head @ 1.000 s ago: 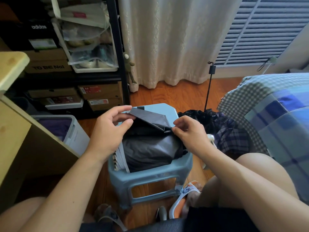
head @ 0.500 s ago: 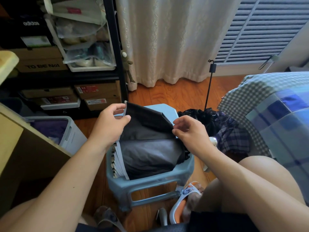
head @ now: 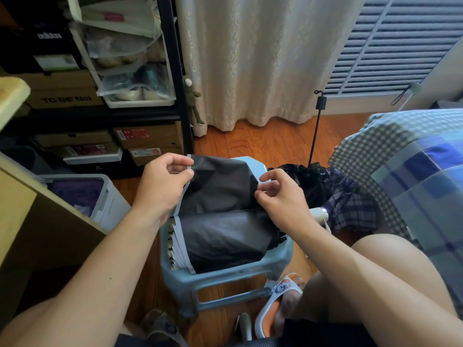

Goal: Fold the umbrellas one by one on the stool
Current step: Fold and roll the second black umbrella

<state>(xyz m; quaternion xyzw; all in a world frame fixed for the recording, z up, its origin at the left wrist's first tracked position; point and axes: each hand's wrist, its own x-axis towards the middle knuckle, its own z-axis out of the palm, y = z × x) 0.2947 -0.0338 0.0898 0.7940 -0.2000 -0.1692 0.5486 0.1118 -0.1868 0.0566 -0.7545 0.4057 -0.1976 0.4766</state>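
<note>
L hand (head: 160, 189) grip: thumb + fingertips pinching the pale trimmed edge of a lifted panel (head: 220, 184) of the dark umbrella (head: 223, 236). R hand (head: 280, 196) grip: fingers curled, pinching the same panel's opposite edge near the rib line. Panel held up and stretched between both hands, rest of the canopy bunched below it on the blue stool (head: 225, 274), which stands on the wood floor btwn the person's knees.

Risks, as I judge them:
- Both pinches are shallow, fabric looks slick; if one slips w/ the panel under tension, the pleat collapses and the fold must be redone.
- Stacked pleats at the stool's left edge (head: 175, 246) overhang slightly; a tug to the left could pull the bundle off onto the floor.
- Uneven pull = crooked crease, so later wraps won't sit flat.
- Second umbrella (head: 345, 196), plaid, lies just beside the stool on the right w/ its shaft (head: 315, 136) upright; R elbow or a swung panel could snag it.
</note>
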